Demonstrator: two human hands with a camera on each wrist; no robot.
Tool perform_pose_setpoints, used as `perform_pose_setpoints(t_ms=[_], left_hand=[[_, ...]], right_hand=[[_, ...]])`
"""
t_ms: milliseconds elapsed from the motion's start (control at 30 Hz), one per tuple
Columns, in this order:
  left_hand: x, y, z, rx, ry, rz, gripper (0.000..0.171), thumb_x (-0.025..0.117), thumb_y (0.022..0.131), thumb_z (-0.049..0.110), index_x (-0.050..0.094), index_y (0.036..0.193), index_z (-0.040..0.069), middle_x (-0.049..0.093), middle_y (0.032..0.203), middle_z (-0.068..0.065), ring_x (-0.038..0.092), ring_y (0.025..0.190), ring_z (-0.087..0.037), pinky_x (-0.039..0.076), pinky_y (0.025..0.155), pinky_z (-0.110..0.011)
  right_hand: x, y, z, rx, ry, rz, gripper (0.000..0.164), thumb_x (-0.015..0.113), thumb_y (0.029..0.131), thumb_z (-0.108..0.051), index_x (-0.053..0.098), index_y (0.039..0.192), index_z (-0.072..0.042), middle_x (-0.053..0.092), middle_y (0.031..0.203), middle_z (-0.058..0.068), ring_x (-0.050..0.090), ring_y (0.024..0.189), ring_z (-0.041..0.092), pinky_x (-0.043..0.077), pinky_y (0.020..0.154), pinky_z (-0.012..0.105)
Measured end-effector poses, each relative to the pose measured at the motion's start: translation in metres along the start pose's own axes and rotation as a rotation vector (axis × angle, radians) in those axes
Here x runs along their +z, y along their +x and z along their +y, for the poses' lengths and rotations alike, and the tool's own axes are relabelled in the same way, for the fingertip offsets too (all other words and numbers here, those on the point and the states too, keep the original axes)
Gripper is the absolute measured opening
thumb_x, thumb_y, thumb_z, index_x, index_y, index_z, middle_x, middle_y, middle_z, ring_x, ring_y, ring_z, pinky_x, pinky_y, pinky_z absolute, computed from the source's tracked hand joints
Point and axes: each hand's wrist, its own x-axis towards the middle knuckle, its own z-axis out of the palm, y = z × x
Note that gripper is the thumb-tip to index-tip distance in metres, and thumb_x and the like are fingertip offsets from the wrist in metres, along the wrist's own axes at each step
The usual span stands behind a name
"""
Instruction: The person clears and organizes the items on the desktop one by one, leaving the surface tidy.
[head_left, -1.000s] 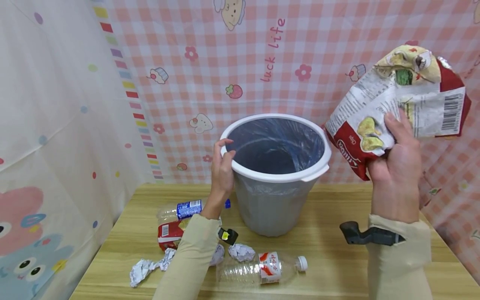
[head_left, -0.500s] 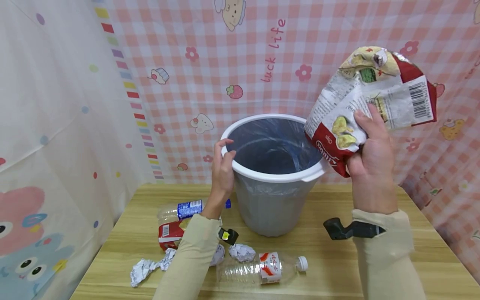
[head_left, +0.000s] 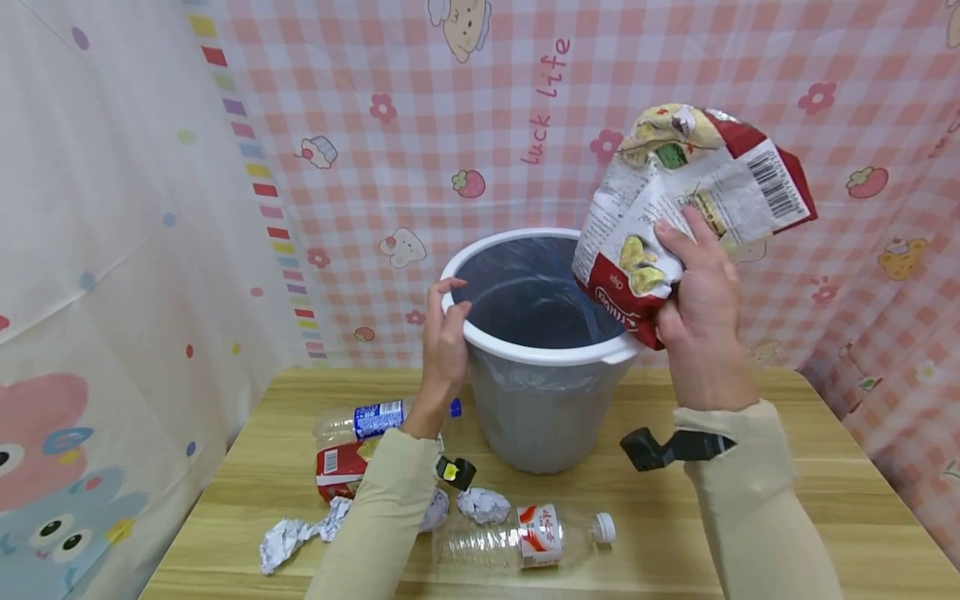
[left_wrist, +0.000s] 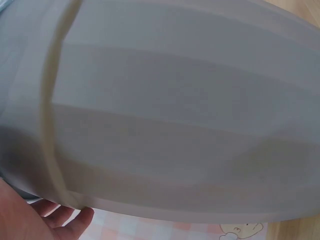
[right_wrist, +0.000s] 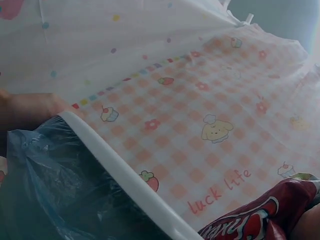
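A grey bin (head_left: 547,417) with a white rim and a thin plastic liner stands on the table. My left hand (head_left: 446,350) grips the rim at its left side; in the left wrist view, its fingertips (left_wrist: 82,220) lie along the bin's ribbed wall (left_wrist: 175,100). Over the right part of the opening, my right hand (head_left: 708,300) holds a crumpled red and white chip bag (head_left: 630,196) between thumb and fingers. The bag's lower corner overlaps the rim. The right wrist view has the bag (right_wrist: 255,215) low at right, beside the white rim (right_wrist: 120,175).
Left of the bin lie a blue-labelled plastic bottle (head_left: 378,419) and a red packet (head_left: 341,471), partly behind my left sleeve. Crumpled paper (head_left: 288,542), another paper ball (head_left: 483,505) and a clear bottle (head_left: 540,536) with a white cap lie in front. Checked cloth (head_left: 375,250) hangs behind.
My right hand has carried the chip bag leftward, from right of the bin to over its opening. The left hand stays on the rim, and the things on the table have not moved.
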Motion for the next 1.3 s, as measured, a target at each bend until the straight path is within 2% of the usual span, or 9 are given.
perform_pose_setpoints(t_ms=[167,367,533,733,900,1000,1167,1300], left_hand=[[0.000,0.000,-0.001,0.004,-0.007,0.003,0.035,0.040,0.096,0.020,0.049,0.128,0.009,0.041,0.150,-0.011,0.036,0.139,-0.021,0.027,0.116,-0.045],[0.000,0.000,-0.002,0.008,-0.016,-0.004,0.035,0.040,0.097,0.019,0.048,0.129,0.008,0.040,0.150,-0.011,0.036,0.139,-0.022,0.027,0.116,-0.046],[-0.001,0.000,-0.001,0.002,-0.007,-0.002,0.035,0.040,0.097,0.020,0.049,0.129,0.010,0.040,0.150,-0.010,0.038,0.137,-0.023,0.029,0.114,-0.045],[-0.001,-0.001,-0.001,0.002,-0.002,-0.002,0.035,0.040,0.097,0.020,0.049,0.129,0.010,0.041,0.150,-0.010,0.039,0.136,-0.024,0.030,0.113,-0.046],[-0.001,-0.001,-0.002,0.001,0.001,0.001,0.035,0.040,0.097,0.020,0.048,0.130,0.010,0.040,0.151,-0.009,0.038,0.137,-0.023,0.030,0.114,-0.046],[0.000,0.000,-0.002,-0.001,0.001,-0.001,0.035,0.040,0.097,0.020,0.048,0.130,0.010,0.039,0.152,-0.008,0.038,0.137,-0.023,0.030,0.113,-0.047],[0.000,0.000,-0.002,0.003,0.002,0.001,0.036,0.040,0.097,0.020,0.048,0.130,0.010,0.040,0.151,-0.009,0.038,0.137,-0.024,0.030,0.113,-0.047],[0.000,-0.001,-0.001,0.006,0.003,0.003,0.036,0.040,0.096,0.020,0.048,0.129,0.009,0.040,0.151,-0.009,0.037,0.138,-0.022,0.029,0.114,-0.047]], right_hand=[[0.006,0.000,0.011,0.008,-0.117,0.028,0.064,0.069,0.086,0.007,0.051,0.145,-0.012,0.043,0.149,0.008,0.047,0.131,0.025,0.050,0.098,0.032],[0.013,0.002,0.022,0.019,-0.160,0.048,0.064,0.069,0.086,0.009,0.051,0.144,-0.009,0.046,0.148,0.009,0.048,0.131,0.026,0.044,0.107,0.036],[0.015,0.004,0.030,0.041,-0.226,0.064,0.063,0.070,0.086,0.007,0.052,0.144,-0.012,0.047,0.146,0.009,0.050,0.128,0.025,0.046,0.104,0.036],[0.016,0.010,0.038,0.058,-0.310,0.074,0.064,0.071,0.085,0.007,0.053,0.143,-0.012,0.049,0.144,0.012,0.055,0.122,0.027,0.055,0.089,0.032],[0.017,0.012,0.043,0.072,-0.352,0.065,0.064,0.069,0.086,0.008,0.052,0.144,-0.012,0.050,0.143,0.013,0.056,0.120,0.025,0.056,0.082,0.028],[0.017,0.013,0.046,0.069,-0.370,0.057,0.063,0.068,0.087,0.008,0.051,0.145,-0.011,0.050,0.143,0.013,0.054,0.122,0.025,0.055,0.085,0.028],[0.016,0.014,0.047,0.081,-0.426,0.053,0.064,0.068,0.087,0.007,0.051,0.145,-0.013,0.050,0.144,0.011,0.053,0.124,0.024,0.049,0.099,0.034],[0.015,0.016,0.046,0.107,-0.534,0.042,0.065,0.069,0.088,0.003,0.049,0.147,-0.017,0.050,0.145,0.009,0.054,0.125,0.024,0.047,0.102,0.036]])
